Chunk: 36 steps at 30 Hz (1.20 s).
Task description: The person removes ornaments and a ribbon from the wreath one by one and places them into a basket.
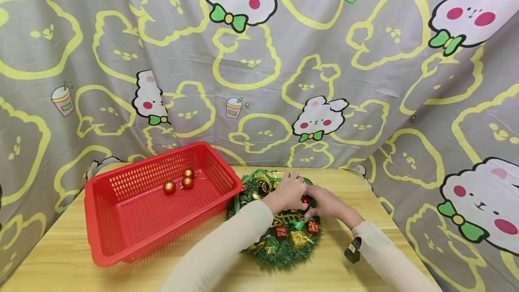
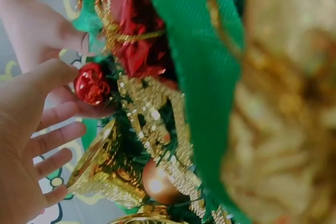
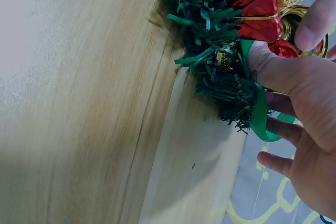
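A green Christmas wreath (image 1: 279, 256) lies on the table, dressed with red and gold gift boxes, golden bells (image 2: 107, 174) and green ribbon. At its far right side sits a shiny red bauble (image 2: 92, 83). My left hand (image 1: 289, 192) reaches over the wreath, thumb at the bauble, the other fingers spread and fairly straight. From the right, my right hand (image 1: 328, 204) grips the wreath's rim beside the bauble. In the right wrist view its thumb lies on the greenery and its fingers go round the outer edge, by a loop of green ribbon (image 3: 260, 119).
To the left stands a red plastic basket (image 1: 101, 238) with three golden baubles (image 1: 169, 187) inside; its right side comes close to the wreath. Behind the wooden table (image 1: 344, 265) hangs a grey curtain (image 1: 259, 102) with cartoon prints. A small black device (image 1: 352, 250) is on the right wrist.
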Each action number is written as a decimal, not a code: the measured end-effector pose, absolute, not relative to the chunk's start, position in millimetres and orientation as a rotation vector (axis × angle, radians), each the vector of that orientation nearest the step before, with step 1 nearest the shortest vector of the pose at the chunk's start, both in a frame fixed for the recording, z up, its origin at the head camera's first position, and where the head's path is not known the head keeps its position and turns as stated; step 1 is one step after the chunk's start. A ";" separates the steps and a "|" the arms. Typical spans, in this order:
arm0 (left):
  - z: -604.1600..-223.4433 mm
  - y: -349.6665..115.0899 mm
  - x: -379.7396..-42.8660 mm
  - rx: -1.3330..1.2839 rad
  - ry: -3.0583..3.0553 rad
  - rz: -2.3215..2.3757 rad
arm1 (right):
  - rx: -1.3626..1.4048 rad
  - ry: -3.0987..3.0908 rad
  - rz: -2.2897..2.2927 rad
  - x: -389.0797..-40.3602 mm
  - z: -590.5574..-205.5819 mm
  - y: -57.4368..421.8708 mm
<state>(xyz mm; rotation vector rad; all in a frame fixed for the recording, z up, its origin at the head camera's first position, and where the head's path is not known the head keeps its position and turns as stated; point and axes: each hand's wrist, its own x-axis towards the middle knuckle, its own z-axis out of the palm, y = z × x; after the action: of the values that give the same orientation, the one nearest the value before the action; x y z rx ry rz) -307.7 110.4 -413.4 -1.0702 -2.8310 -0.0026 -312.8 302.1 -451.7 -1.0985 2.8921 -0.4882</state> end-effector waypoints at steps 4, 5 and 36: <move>-418.4 114.5 -306.1 -1.017 -2.818 0.073 | -1.099 2.892 -0.498 -313.0 -451.8 300.4; -419.3 115.8 -305.8 -1.004 -2.818 0.095 | -1.099 2.894 -0.498 -312.9 -451.6 300.1; -421.0 97.1 -318.9 -1.122 -2.816 -0.238 | -1.119 2.892 -0.457 -313.3 -450.7 299.7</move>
<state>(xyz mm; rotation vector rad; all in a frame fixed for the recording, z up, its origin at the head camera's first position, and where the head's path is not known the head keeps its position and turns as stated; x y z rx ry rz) -318.9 97.1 -421.0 -1.1222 -2.8162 -0.2375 -313.3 299.7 -450.7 -1.1193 2.8921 -0.4569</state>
